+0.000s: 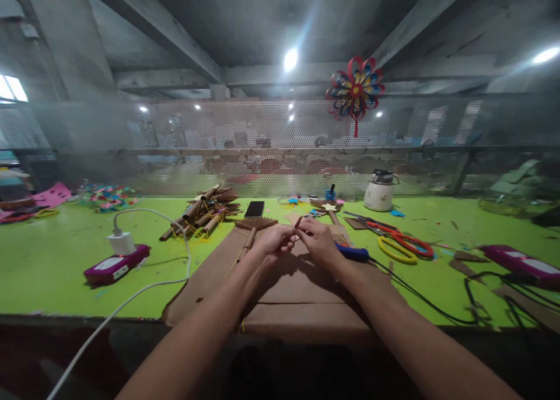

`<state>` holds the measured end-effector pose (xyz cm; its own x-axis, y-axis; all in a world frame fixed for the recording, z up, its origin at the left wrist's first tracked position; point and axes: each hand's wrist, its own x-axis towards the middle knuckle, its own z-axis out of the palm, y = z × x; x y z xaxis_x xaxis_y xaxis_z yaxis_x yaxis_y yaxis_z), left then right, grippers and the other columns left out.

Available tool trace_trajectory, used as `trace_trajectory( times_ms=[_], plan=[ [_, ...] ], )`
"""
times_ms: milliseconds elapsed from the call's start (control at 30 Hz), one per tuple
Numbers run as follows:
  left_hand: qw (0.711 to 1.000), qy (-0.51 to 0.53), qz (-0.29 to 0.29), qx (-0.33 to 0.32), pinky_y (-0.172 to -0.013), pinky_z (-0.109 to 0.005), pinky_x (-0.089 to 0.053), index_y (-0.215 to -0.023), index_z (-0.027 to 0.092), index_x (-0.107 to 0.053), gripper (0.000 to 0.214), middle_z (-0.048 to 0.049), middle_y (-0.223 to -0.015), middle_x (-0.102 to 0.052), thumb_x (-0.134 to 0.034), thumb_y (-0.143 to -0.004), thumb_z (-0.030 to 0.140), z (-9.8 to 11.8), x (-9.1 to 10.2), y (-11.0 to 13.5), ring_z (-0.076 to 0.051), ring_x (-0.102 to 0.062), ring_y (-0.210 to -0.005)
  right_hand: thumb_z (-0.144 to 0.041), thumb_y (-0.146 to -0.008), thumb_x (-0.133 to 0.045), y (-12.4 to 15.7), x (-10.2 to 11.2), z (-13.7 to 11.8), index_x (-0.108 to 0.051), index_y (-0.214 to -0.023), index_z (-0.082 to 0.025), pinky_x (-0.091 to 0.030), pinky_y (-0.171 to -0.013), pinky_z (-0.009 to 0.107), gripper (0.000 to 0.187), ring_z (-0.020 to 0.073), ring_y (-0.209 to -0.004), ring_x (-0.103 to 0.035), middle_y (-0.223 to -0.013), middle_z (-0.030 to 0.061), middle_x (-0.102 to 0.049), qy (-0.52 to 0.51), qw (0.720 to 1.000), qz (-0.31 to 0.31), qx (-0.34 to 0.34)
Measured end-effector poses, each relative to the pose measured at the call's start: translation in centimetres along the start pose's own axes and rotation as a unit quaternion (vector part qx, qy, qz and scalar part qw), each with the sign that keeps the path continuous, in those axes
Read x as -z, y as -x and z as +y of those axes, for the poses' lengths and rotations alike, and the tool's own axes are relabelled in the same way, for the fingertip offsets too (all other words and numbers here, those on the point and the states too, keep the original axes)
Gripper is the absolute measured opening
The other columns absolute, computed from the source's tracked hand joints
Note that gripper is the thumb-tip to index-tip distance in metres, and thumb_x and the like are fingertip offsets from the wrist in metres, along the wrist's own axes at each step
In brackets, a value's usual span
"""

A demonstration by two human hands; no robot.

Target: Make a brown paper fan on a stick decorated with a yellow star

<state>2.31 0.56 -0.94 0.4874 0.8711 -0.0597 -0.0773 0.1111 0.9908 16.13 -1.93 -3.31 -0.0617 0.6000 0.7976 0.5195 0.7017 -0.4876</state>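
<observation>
My left hand (275, 241) and my right hand (318, 241) meet above a brown cardboard sheet (284, 295) on the green table (52, 266). Both are closed in a pinch on a small brown piece (298, 222) held between their fingertips. A folded brown paper fan on a stick (254, 228) lies just left of my left hand. A blue-handled tool (353, 252) rests right of my right wrist.
A pile of brown paper rolls (203, 213) and a black phone (254, 209) lie behind the fan. Red and yellow scissors (400, 245), a white pot (380, 193), purple power strips (114, 267) (520, 263), cables and paper scraps are spread about. A pinwheel (355, 90) hangs on the mesh screen.
</observation>
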Motion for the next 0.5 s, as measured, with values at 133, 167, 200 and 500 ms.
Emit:
trace_trajectory(
  times_ms=[133, 167, 200, 500],
  plan=[
    [1.000, 0.005, 0.006, -0.018, -0.042, -0.016, -0.031, -0.075, 0.012, -0.055, 0.014, -0.0019, -0.061, -0.057, -0.059, -0.073, 0.026, 0.4, 0.1, 0.2, -0.006, -0.050, -0.047, -0.027, -0.079, -0.058, -0.8, 0.9, 0.6, -0.064, -0.068, -0.018, -0.046, -0.068, 0.028, 0.015, 0.0167, -0.072, -0.056, -0.073, 0.0048, -0.063, -0.023, 0.994, 0.080, -0.078],
    [0.999, 0.003, 0.029, -0.034, -0.043, -0.016, -0.033, -0.077, 0.012, -0.055, 0.017, -0.0023, -0.062, -0.059, -0.061, -0.072, 0.027, 0.7, 0.4, 0.3, -0.007, -0.052, -0.048, -0.029, -0.078, -0.060, -1.0, 1.1, 0.9, -0.062, -0.066, -0.018, -0.046, -0.064, 0.027, 0.016, 0.0165, -0.068, -0.056, -0.070, 0.0044, -0.062, -0.054, 0.985, 0.093, -0.133],
    [0.997, 0.003, 0.060, -0.053, -0.044, -0.016, -0.034, -0.078, 0.013, -0.055, 0.018, -0.0023, -0.063, -0.059, -0.063, -0.072, 0.028, 1.1, 0.7, 0.3, -0.007, -0.053, -0.049, -0.030, -0.076, -0.061, -1.1, 1.2, 1.2, -0.061, -0.066, -0.018, -0.047, -0.059, 0.027, 0.016, 0.0160, -0.064, -0.057, -0.067, 0.0037, -0.062, -0.092, 0.972, 0.095, -0.192],
    [0.940, 0.086, 0.300, -0.138, -0.044, -0.015, -0.036, -0.072, 0.013, -0.056, 0.004, -0.0015, -0.061, -0.055, -0.052, -0.074, 0.013, 5.9, 7.7, 1.7, -0.007, -0.052, -0.051, -0.015, -0.074, -0.064, -0.6, 0.7, 1.6, -0.058, -0.064, -0.013, -0.041, -0.037, 0.016, 0.012, 0.0077, -0.042, -0.052, -0.051, 0.0015, -0.059, -0.252, 0.884, -0.008, -0.394]
  ],
)
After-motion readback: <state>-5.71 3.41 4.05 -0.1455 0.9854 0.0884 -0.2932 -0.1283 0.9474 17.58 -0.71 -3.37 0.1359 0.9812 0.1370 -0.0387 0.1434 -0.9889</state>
